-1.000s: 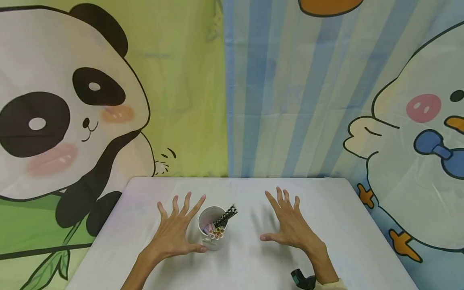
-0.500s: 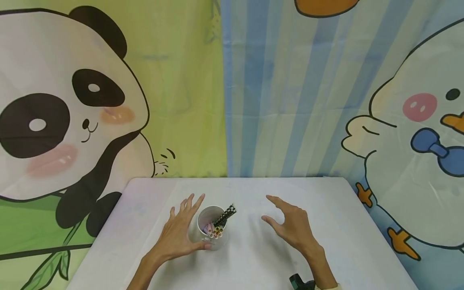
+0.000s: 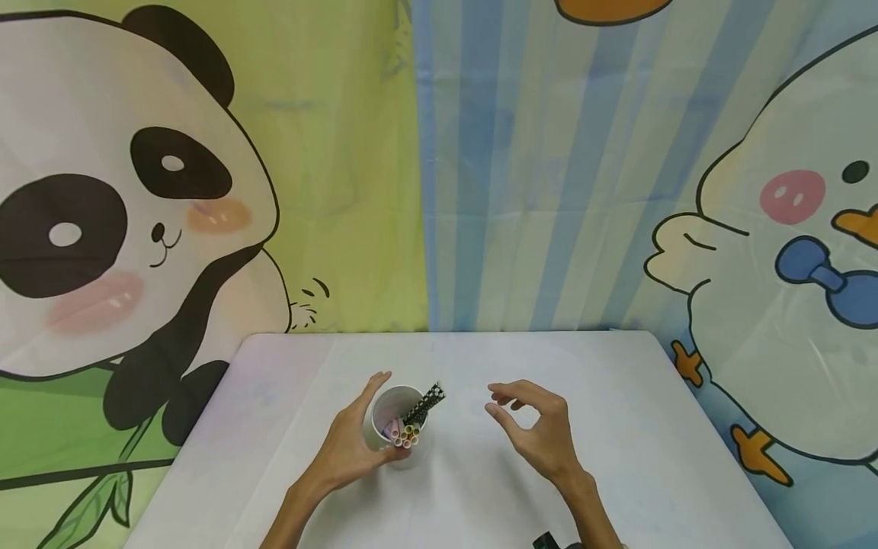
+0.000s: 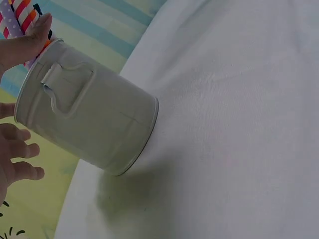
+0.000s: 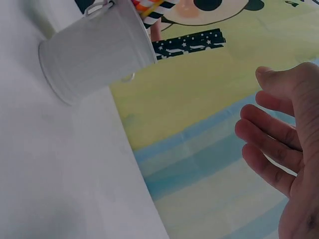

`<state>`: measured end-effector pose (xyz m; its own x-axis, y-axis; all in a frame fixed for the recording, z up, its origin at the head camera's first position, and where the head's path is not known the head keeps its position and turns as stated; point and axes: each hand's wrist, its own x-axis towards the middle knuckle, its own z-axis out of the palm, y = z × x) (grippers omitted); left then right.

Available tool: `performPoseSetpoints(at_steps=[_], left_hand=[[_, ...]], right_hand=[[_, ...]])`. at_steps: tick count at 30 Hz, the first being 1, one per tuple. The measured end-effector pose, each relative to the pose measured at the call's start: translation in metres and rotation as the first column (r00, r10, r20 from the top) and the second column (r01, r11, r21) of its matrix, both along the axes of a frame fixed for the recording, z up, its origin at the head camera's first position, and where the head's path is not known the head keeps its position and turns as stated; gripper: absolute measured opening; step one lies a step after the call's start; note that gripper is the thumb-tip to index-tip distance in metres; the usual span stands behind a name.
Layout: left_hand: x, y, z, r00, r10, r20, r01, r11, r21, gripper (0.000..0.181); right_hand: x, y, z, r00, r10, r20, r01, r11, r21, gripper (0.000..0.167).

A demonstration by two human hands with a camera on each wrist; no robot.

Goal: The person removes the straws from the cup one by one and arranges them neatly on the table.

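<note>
A small white bucket (image 3: 395, 412) with a loop handle on its side stands upright on the table, holding several patterned paper straws (image 3: 410, 436). My left hand (image 3: 353, 442) curves round its left side, thumb across the near rim and fingers on the far side. In the left wrist view the thumb lies by the straws at the rim, and fingertips (image 4: 30, 149) show close to the bucket wall. To the right, my right hand (image 3: 542, 431) hovers apart from the bucket, fingers loosely bent and nothing held. Dark star-patterned straws (image 5: 192, 44) stick out of the bucket towards it.
The white table (image 3: 480, 496) reaches back to a curtain (image 3: 350, 168) printed with a panda and a chick. A dark object (image 3: 546, 541) is partly visible at the bottom edge beside my right wrist.
My left hand has moved right, closing from a wide spread to curve round the bucket. My right hand has gone from spread fingers to loosely bent ones, with thumb and forefinger nearer each other.
</note>
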<state>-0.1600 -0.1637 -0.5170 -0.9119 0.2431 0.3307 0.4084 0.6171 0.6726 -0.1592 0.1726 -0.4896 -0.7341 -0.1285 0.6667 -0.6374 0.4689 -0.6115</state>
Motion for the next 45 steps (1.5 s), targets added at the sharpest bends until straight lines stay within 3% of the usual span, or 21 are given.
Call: performPoseSetpoints(at_steps=[13,19,24,33,45], left_hand=[[-0.007,0.007,-0.003,0.999,-0.015,0.031,0.012,0.994,0.106,0.106],[-0.009,0.008,-0.003,0.997,-0.015,0.071,0.007,0.993,0.115,0.105],[-0.01,0.009,-0.001,0.997,-0.02,0.073,0.012,0.993,0.114,0.106],[-0.009,0.008,-0.002,0.995,-0.041,0.092,0.029,0.992,0.123,0.101],[-0.008,0.006,-0.007,0.996,-0.076,0.048,0.069,0.988,0.137,0.098]], right_hand=[[0.012,-0.036,0.007,0.97,0.241,-0.001,-0.24,0.966,-0.1,0.032],[0.013,-0.051,0.009,0.953,0.3,-0.034,-0.302,0.946,-0.122,0.035],[0.015,-0.062,0.008,0.944,0.326,-0.046,-0.329,0.938,-0.108,0.035],[0.021,-0.075,0.002,0.948,0.318,-0.031,-0.32,0.942,-0.103,0.032],[0.023,-0.088,-0.002,0.95,0.307,-0.063,-0.312,0.945,-0.094,0.03]])
